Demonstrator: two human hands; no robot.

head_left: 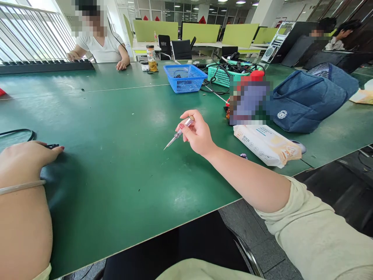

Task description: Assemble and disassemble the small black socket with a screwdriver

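A broad green-topped table (116, 194) with a pale edge fills most of the view. At the far left, a person in a white top (102, 47) sits across it. A dark blue fabric backpack (309, 95) lies at the right, with a white-and-peach soft packet (264, 143) on its near side. Beyond them, a green plastic basket (223, 76) full of dark cables stands beside a smaller blue plastic basket (186, 83).

The left hand (21, 157) rests at the left edge, its fingers by a small black object (52, 146); too much is hidden to tell whether its grip pinches it. The right hand (201, 134), near the middle, has its grip closed, thumb and fingertips pinching the handle of a slim clear-handled screwdriver (178, 135). The metal tip slants left and near, over bare tabletop.

The step in hand looks like plain holding; moving the tool would call for a steady pinch and care with the exposed tip.
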